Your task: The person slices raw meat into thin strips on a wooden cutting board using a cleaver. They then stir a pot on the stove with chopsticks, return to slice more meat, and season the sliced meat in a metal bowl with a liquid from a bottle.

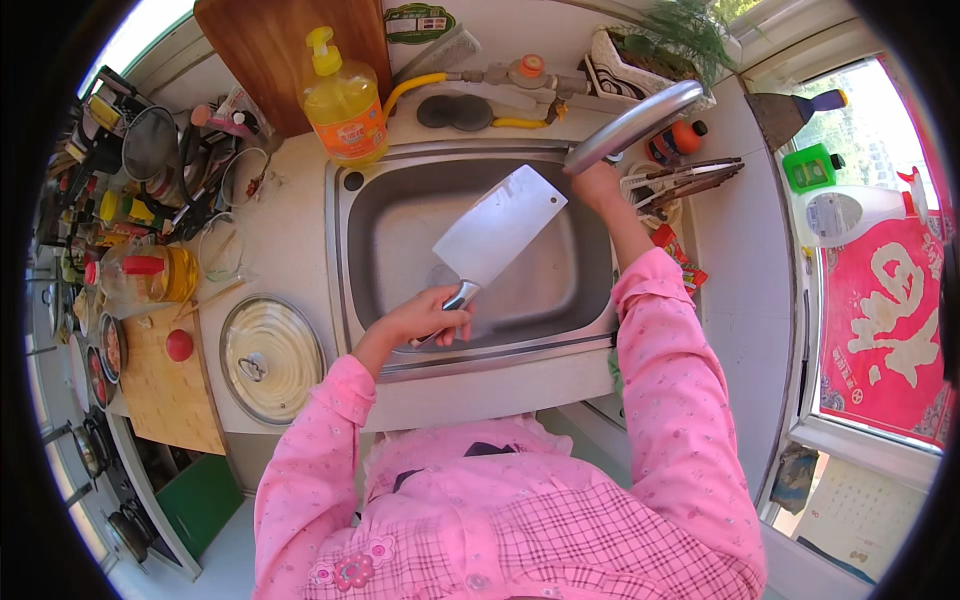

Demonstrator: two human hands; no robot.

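My left hand [431,319] grips the handle of a wide steel cleaver [502,225]. The blade is tilted up to the right above the stainless steel sink [360,360], with a small hole near its far corner. At the sink's back right corner, my right hand [598,187] reaches to the chrome faucet [637,124]. Its fingers are partly hidden by the faucet, so their hold cannot be made out. No running water can be seen.
A yellow pump bottle of dish soap [349,112] stands behind the sink. Left of it are a glass pot lid [271,360], a wooden board [165,390] with a red round item [179,345], and an oil jug [150,271]. A cutlery holder [660,191] stands at right.
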